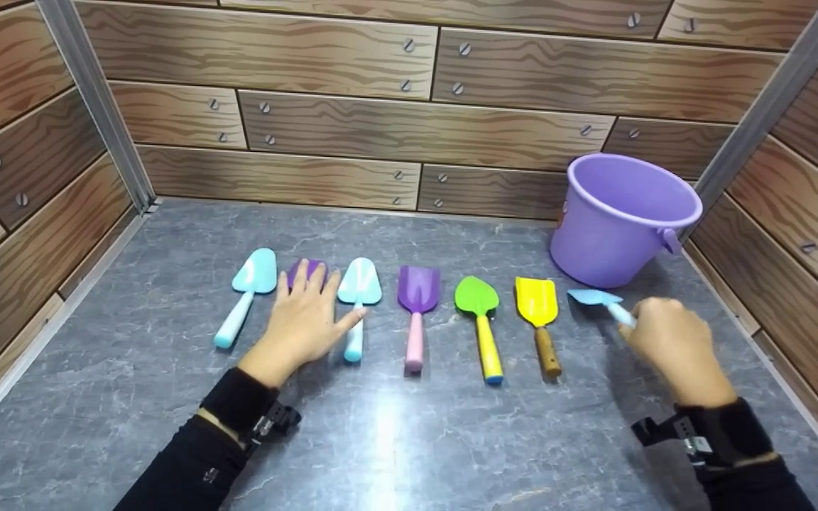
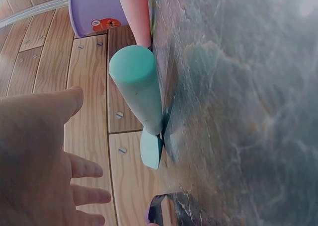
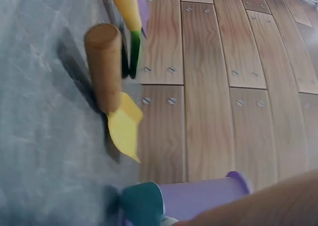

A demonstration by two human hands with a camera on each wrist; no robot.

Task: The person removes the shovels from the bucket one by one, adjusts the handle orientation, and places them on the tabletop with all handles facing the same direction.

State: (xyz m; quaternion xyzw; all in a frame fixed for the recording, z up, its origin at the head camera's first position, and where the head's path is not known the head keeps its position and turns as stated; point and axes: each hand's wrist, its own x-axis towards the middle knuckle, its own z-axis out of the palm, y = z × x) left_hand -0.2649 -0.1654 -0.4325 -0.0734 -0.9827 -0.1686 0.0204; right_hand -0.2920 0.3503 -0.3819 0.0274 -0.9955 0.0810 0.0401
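Observation:
In the head view my left hand [image 1: 304, 319] has its fingers spread above a purple toy shovel [image 1: 297, 271], whose handle is hidden beneath the hand. Light blue shovels lie on either side of it, one [image 1: 256, 273] to the left and another [image 1: 361, 280] under the thumb's side. The left wrist view has the fingers [image 2: 87, 193] straight, beside the light blue handle [image 2: 136, 82]. At the right, my right hand [image 1: 672, 344] grips the handle of a light blue shovel [image 1: 596, 297], its blade pointing left below the bucket. That blade [image 3: 143, 203] also shows in the right wrist view.
A purple bucket [image 1: 611, 241] stands at the back right. Between the hands lie a purple shovel with a pink handle [image 1: 415, 341], a green one [image 1: 476, 294] with a yellow handle, and a yellow one [image 1: 537, 301] with a brown handle. Wood-patterned walls [image 1: 338, 128] enclose the grey table [image 1: 309, 440].

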